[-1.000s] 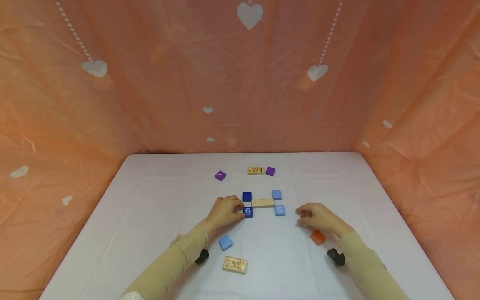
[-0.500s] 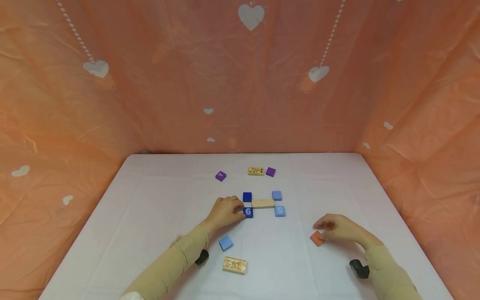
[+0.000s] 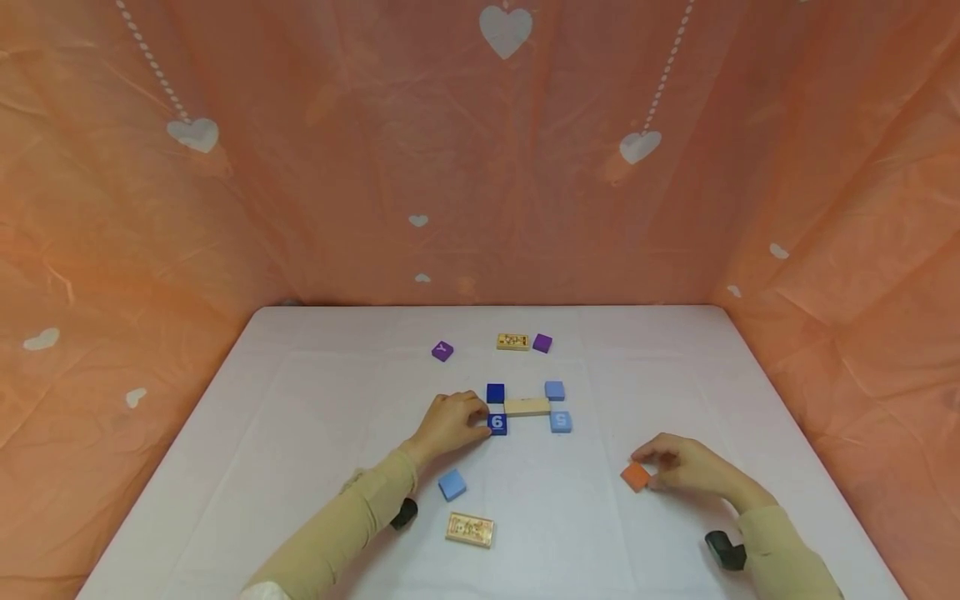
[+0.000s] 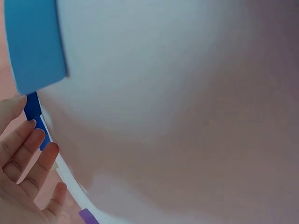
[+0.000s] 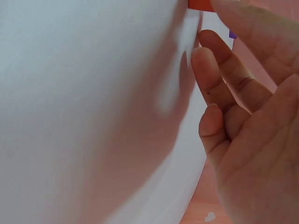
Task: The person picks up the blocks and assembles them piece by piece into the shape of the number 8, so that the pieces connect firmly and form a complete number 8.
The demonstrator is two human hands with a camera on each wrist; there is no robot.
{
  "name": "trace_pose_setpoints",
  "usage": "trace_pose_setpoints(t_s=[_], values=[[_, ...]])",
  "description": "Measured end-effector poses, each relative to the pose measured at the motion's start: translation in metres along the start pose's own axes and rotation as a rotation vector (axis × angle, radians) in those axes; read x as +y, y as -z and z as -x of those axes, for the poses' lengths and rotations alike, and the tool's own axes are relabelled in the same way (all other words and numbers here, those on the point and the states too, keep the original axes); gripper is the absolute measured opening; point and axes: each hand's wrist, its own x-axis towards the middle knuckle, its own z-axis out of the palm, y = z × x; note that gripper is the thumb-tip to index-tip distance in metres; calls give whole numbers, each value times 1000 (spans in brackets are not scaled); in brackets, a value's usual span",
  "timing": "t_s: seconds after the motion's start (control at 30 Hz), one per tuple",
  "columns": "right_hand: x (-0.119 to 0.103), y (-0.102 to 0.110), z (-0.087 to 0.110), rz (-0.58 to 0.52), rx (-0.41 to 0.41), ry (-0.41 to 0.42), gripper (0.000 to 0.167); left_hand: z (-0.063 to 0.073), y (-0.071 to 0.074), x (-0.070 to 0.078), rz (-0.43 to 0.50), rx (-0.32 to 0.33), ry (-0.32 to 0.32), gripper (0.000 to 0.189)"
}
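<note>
In the head view my left hand [image 3: 450, 425] is at the left side of two dark blue tiles. Its thumb and index finger pinch the nearer tile, marked 6 [image 3: 497, 424]; the farther dark blue tile [image 3: 496, 392] lies just beyond. A plain wooden block [image 3: 527, 407] links these with two pale blue tiles, one of them marked 5 [image 3: 561, 422]. To the right, my right hand [image 3: 690, 467] curves around an orange tile [image 3: 635, 476]. Its thumb touches the tile's edge, and in the right wrist view a gap separates the other visible fingers from the tile [image 5: 201, 4].
A light blue tile [image 3: 452, 484] and a printed wooden block [image 3: 470, 530] lie near the left forearm. Farther back are a purple Y tile [image 3: 442, 351], another printed block [image 3: 513, 342] and a plain purple tile [image 3: 542, 342]. Orange sheeting surrounds the white table [image 3: 337, 367].
My right hand has moved right and nearer from beside the pale blue tiles to the orange tile, with its thumb now at that tile's edge. The left hand has stayed in place.
</note>
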Motion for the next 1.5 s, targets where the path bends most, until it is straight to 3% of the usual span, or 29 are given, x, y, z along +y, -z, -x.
trace_pose_setpoints(t_s=[0.47,1.0,1.5], values=[[-6,-4,-4,25,16,-65,29,0,-1,0,14,-13,23,28],[-14,-21,-27,85,34,-153,27,2,-1,0,14,-8,14,28],[-30,-38,-48,126,69,-142,26,1,0,1,17,-2,13,28]])
